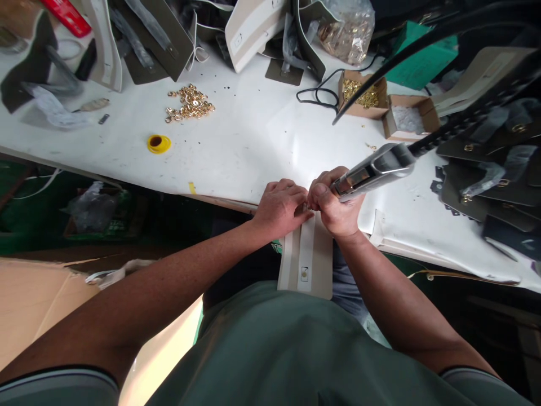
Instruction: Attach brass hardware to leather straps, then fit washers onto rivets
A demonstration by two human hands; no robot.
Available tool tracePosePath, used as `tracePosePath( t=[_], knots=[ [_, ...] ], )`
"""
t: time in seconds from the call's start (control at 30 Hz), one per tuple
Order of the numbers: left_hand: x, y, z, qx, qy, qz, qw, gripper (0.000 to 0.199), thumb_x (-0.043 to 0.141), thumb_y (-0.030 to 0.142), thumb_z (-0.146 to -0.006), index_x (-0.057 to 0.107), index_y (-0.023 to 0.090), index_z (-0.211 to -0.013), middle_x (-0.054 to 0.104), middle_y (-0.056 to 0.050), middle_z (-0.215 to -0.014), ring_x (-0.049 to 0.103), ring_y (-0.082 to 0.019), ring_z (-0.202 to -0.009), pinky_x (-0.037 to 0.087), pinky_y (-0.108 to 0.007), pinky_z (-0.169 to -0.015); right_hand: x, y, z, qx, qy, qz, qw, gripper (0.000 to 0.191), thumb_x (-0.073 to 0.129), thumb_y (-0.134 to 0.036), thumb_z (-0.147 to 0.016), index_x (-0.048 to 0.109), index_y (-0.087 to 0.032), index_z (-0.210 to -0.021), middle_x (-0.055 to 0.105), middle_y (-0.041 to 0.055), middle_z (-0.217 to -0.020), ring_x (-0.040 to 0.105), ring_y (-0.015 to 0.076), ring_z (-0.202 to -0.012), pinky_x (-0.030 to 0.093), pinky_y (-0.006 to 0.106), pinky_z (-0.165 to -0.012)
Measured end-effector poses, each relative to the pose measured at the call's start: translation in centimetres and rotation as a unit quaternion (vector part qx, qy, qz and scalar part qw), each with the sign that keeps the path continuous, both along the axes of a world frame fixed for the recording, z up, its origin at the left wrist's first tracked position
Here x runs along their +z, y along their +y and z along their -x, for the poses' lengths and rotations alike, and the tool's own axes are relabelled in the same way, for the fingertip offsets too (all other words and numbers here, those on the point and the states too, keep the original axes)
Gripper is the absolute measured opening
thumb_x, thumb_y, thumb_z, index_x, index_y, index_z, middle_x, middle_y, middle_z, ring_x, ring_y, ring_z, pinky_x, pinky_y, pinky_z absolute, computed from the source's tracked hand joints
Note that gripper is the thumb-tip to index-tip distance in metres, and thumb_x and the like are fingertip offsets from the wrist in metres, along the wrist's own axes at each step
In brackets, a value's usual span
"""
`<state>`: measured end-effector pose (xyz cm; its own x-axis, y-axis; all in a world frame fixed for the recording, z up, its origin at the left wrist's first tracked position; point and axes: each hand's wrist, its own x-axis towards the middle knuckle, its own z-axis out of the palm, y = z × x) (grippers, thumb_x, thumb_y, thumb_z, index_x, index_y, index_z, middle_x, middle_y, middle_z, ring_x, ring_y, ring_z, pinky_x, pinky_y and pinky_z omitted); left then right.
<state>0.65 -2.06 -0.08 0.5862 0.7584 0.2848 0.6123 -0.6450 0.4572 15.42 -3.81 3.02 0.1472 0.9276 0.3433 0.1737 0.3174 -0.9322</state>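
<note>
As I bent over my work, the white table spread out beyond the beige panel, which hung below the table's front edge, over my lap. Low to the left of that panel stood the large cardboard box. Well to its right, on the table, dark panels overlapped in a pile, some with clear plastic wrapping on them. Far beyond it and to the right sat the green box, and beyond it at the back was the clear bag full of metal pieces.

My right hand was closed round the lower end of the grey metal tool, which slanted up and away to the right of the beige panel's far end. My left hand was narrow, its fingers bent in at that same end, fingertips just beside my right hand's; I cannot tell whether they pinched anything.

Beyond the panel to the right, two small cardboard boxes stood side by side, one holding gold-coloured bits, the other whitish pieces. Beyond it to the left lay the heap of gold-coloured fittings, and nearer, the yellow ring.
</note>
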Motion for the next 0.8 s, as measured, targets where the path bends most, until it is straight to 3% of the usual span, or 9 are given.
tracePosePath(
  t=[0.13, 0.27, 0.37, 0.5, 0.57, 0.67, 0.73, 0.8],
  knots=[
    [0.4, -0.3, -0.1, -0.004, 0.002, -0.012, 1.000, 0.018, 0.072, 0.037, -0.086, 0.071, 0.026, -0.101, 0.073, -0.001, -0.111, 0.057, -0.027, -0.112, 0.040, -0.045, -0.090, 0.6, -0.4, 0.1, -0.037, 0.017, 0.005, 0.999, 0.041, 0.070, -0.056, -0.082, 0.050, -0.022, -0.069, 0.050, -0.0048, -0.058, 0.050, 0.0115, -0.052, 0.045, 0.027, -0.049],
    [0.8, -0.5, -0.1, 0.009, -0.002, -0.012, 1.000, 0.020, 0.073, 0.036, -0.086, 0.070, 0.025, -0.102, 0.073, -0.003, -0.111, 0.059, -0.027, -0.111, 0.042, -0.044, -0.091, 2.3, -0.7, 0.4, 0.006, 0.012, 0.047, 0.999, 0.050, 0.076, -0.060, -0.076, 0.052, -0.019, -0.061, 0.053, -0.0028, -0.056, 0.051, 0.0112, -0.052, 0.043, 0.025, -0.049],
    [0.9, -0.6, 0.0, 0.006, -0.004, -0.006, 1.000, 0.023, 0.076, 0.035, -0.084, 0.069, 0.025, -0.103, 0.073, -0.002, -0.111, 0.058, -0.026, -0.113, 0.042, -0.044, -0.093, 4.4, -1.1, 0.4, 0.022, 0.015, 0.037, 0.999, 0.054, 0.073, -0.065, -0.078, 0.053, -0.019, -0.059, 0.052, -0.0025, -0.054, 0.049, 0.0110, -0.051, 0.042, 0.025, -0.048],
    [0.8, -0.7, 0.3, -0.014, -0.011, -0.003, 1.000, 0.018, 0.077, 0.035, -0.083, 0.071, 0.027, -0.098, 0.073, 0.000, -0.115, 0.057, -0.025, -0.115, 0.042, -0.044, -0.097, 6.5, -0.8, -1.5, -0.080, -0.082, 0.017, 0.993, 0.050, 0.073, -0.066, -0.077, 0.059, -0.019, -0.070, 0.057, -0.0013, -0.061, 0.052, 0.0132, -0.056, 0.044, 0.026, -0.054],
    [0.8, -0.7, 0.4, -0.016, -0.012, -0.004, 1.000, 0.018, 0.076, 0.035, -0.084, 0.073, 0.028, -0.100, 0.072, -0.001, -0.118, 0.056, -0.025, -0.116, 0.042, -0.044, -0.098, 6.3, -0.1, -3.4, -0.129, -0.219, 0.049, 0.966, 0.050, 0.072, -0.068, -0.077, 0.065, -0.019, -0.089, 0.063, 0.0006, -0.071, 0.057, 0.0170, -0.064, 0.046, 0.029, -0.060],
    [0.8, -0.8, 0.6, -0.014, -0.015, -0.008, 1.000, 0.020, 0.075, 0.036, -0.084, 0.074, 0.028, -0.103, 0.069, -0.004, -0.117, 0.056, -0.025, -0.116, 0.044, -0.043, -0.098, 4.2, 1.3, -6.4, -0.129, -0.419, 0.147, 0.887, 0.048, 0.062, -0.060, -0.088, 0.064, -0.022, -0.117, 0.069, 0.0071, -0.095, 0.063, 0.0235, -0.080, 0.047, 0.033, -0.071],
    [0.8, -0.9, 0.7, -0.007, -0.023, -0.015, 1.000, 0.021, 0.075, 0.037, -0.085, 0.074, 0.027, -0.103, 0.067, -0.005, -0.114, 0.056, -0.024, -0.114, 0.045, -0.042, -0.098, 2.5, 1.7, -7.8, -0.107, -0.483, 0.202, 0.845, 0.042, 0.057, -0.048, -0.092, 0.062, -0.023, -0.126, 0.067, 0.0116, -0.112, 0.064, 0.0262, -0.091, 0.047, 0.036, -0.078],
    [0.7, -1.1, 0.7, 0.002, -0.031, -0.021, 0.999, 0.021, 0.075, 0.037, -0.084, 0.075, 0.027, -0.102, 0.066, -0.005, -0.109, 0.057, -0.024, -0.111, 0.045, -0.041, -0.097, 1.4, 1.4, -8.6, -0.107, -0.509, 0.207, 0.829, 0.041, 0.058, -0.040, -0.092, 0.063, -0.023, -0.129, 0.064, 0.0145, -0.122, 0.062, 0.0292, -0.103, 0.046, 0.038, -0.086]
  ],
)
